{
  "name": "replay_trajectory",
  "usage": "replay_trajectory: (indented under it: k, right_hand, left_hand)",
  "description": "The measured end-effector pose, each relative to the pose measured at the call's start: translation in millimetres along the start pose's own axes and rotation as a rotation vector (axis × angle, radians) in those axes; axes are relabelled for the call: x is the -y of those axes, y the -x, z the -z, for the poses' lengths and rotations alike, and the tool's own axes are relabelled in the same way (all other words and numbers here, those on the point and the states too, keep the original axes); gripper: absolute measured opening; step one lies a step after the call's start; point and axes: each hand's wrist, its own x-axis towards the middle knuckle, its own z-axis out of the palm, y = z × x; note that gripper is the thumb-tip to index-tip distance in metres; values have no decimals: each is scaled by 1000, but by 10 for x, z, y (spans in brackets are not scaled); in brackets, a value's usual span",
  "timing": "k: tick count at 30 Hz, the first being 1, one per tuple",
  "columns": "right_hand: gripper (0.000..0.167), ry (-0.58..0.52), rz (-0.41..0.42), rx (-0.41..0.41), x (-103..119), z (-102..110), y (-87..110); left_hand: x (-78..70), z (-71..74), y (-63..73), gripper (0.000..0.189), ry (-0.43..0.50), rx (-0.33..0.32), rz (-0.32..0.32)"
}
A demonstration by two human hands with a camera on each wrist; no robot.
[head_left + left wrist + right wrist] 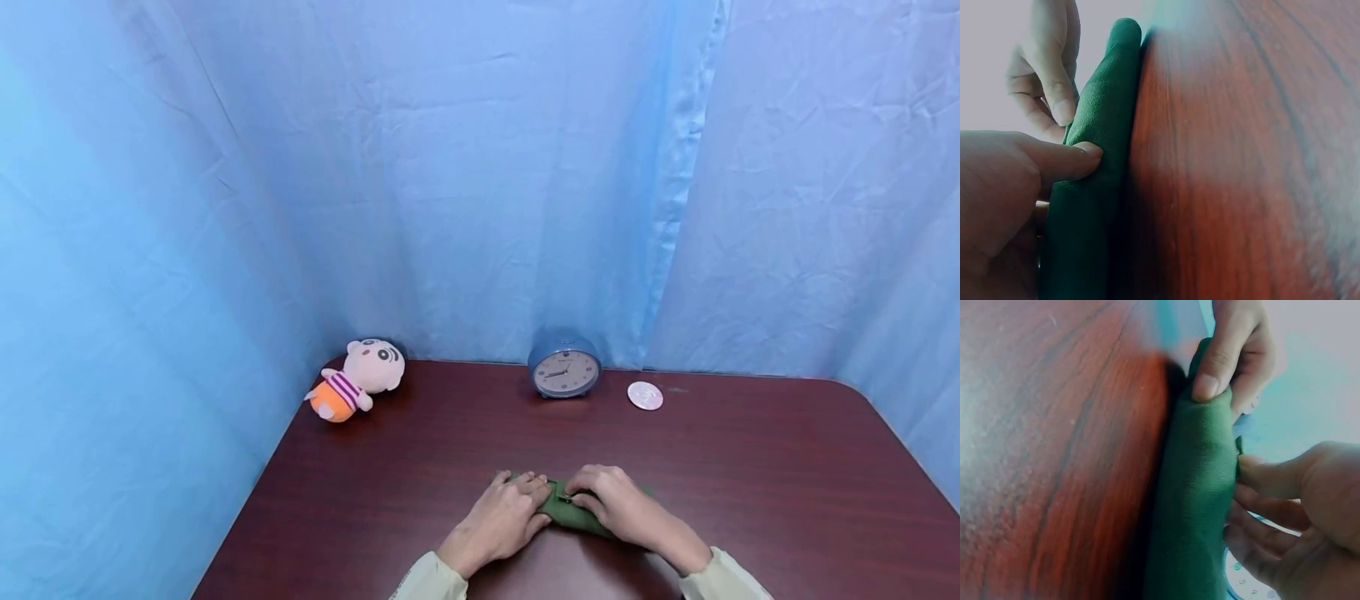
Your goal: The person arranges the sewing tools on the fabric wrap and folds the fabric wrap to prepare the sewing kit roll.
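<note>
A long, rounded green cloth pouch (576, 515) lies on the dark red wooden table, close to the person. My left hand (504, 517) holds its left part, the thumb on the near side and the other fingers over the top. With thumb and forefinger, my right hand (618, 504) pinches a small tab (1239, 450) on the pouch's upper far side. A small dark fitting shows by those fingertips in the head view. In the left wrist view the pouch (1107, 94) runs away from the left thumb towards the right hand (1050, 62). What the pouch contains is hidden.
A plush doll (356, 379) in a striped top lies at the table's back left corner. Near the back edge stand a blue alarm clock (566, 371) and, to its right, a pale round disc (645, 396) lies flat. Blue curtains (480, 183) surround the table (750, 467).
</note>
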Motion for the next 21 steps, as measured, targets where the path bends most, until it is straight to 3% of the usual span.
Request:
replay_trajectory:
  k: [5, 12, 21]
  right_hand:
    - [10, 61, 11, -106, 9, -61, -16]
    - [14, 39, -46, -265, 4, -117, -16]
    - [11, 116, 28, -217, 24, -160, 31]
  left_hand:
    - [-16, -6, -7, 35, -2, 0, 6]
    - [-38, -31, -11, 37, -5, -1, 0]
    - [-18, -3, -16, 36, 0, 15, 11]
